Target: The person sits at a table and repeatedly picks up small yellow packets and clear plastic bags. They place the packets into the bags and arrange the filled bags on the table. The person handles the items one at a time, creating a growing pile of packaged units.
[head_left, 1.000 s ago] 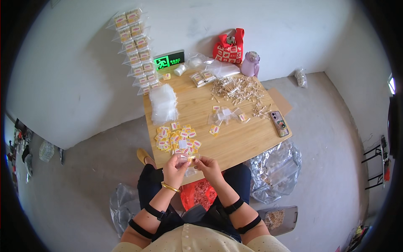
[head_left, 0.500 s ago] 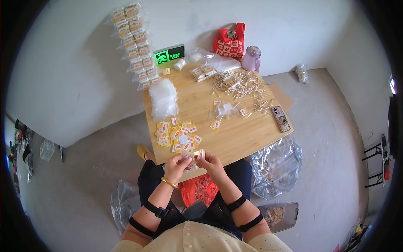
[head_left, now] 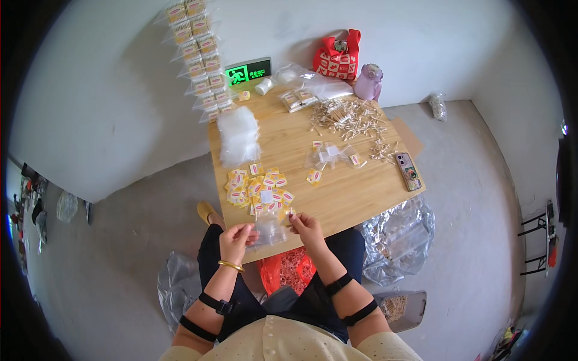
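At the near edge of the table, my left hand [head_left: 236, 242] is closed in a pinch beside a clear plastic bag [head_left: 271, 233]; whatever lies between its fingertips is too small to make out. On the other side of that bag, my right hand [head_left: 307, 228] pinches a small yellow-and-white card [head_left: 289, 214], partly hidden by the thumb. Just beyond the hands lies a loose pile of printed yellow-and-white cards [head_left: 238, 186]. Further back on the left is a stack of clear plastic bags [head_left: 238, 138].
Loose cotton swabs [head_left: 346, 117] are heaped at the back right of the wooden table [head_left: 283, 159], with a phone [head_left: 409, 172] at the right edge. Filled swab packs [head_left: 198, 57] rise in a tall stack at back left. A red bag [head_left: 336, 60] and purple jug [head_left: 368, 82] stand behind.
My hands have moved apart, the left one toward the left and the right one slightly rightward. The card stays with my right hand, and clear bags now show on the table between them.
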Demonstrator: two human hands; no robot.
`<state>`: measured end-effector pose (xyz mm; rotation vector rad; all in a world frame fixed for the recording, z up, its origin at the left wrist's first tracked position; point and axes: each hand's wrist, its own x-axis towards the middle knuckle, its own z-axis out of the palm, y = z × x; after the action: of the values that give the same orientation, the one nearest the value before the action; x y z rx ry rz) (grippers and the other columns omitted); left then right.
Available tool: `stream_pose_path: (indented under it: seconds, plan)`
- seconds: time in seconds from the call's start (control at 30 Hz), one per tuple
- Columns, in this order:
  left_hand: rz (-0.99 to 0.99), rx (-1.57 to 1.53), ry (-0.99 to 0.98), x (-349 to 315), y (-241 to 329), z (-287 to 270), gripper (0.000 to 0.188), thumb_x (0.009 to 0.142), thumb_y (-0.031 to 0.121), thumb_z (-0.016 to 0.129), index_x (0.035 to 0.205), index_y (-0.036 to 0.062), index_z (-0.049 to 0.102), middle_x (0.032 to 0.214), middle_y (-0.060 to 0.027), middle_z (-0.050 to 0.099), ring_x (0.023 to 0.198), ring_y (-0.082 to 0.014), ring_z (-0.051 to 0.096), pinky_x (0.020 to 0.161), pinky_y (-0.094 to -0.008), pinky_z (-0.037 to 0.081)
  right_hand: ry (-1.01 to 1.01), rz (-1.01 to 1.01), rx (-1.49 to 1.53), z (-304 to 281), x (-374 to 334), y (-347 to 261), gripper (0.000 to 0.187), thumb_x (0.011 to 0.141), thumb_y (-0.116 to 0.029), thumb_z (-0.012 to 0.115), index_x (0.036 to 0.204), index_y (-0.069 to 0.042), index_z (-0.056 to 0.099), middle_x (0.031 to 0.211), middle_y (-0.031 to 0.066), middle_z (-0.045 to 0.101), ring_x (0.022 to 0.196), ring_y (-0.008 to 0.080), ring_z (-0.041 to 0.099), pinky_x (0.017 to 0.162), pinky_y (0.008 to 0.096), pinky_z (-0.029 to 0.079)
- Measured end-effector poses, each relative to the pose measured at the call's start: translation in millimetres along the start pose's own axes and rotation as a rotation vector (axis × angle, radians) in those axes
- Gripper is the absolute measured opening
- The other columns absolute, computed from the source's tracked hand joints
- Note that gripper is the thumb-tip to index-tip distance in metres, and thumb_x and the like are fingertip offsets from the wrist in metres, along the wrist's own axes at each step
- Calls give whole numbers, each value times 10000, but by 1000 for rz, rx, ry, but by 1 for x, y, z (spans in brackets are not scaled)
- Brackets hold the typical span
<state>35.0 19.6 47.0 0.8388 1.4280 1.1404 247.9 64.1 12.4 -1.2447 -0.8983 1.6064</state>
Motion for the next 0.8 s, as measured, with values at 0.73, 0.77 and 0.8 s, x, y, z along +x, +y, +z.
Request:
stream_pose_path:
  seconds: [0.73, 0.77, 0.8]
  plan:
    - [216, 273, 225, 16, -45, -21, 246, 827, 181, 732, 959, 34, 586, 883, -58, 635, 763, -147, 624, 651, -289, 493, 188, -32, -450, 3, 74, -3, 224, 887, -216, 655, 948, -1, 669, 823, 99, 660, 685, 160, 616, 610, 301, 491]
    - [283, 456, 263, 13, -37, -18, 292, 815, 208, 739, 991, 38, 579, 928, -73, 633, 793, -165, 618, 684, -315, 495, 252, -174, -646, 8, 77, -9, 220, 860, -206, 675, 964, -13, 661, 880, 102, 647, 758, 186, 613, 655, 321, 492]
    - [369, 757, 340, 6, -28, -17, 433, 807, 311, 706, 1118, 56, 547, 1122, -116, 574, 963, -261, 560, 867, -427, 439, 315, -319, -840, 15, 79, -13, 229, 834, -197, 694, 980, -25, 652, 938, 105, 634, 830, 212, 610, 701, 342, 493]
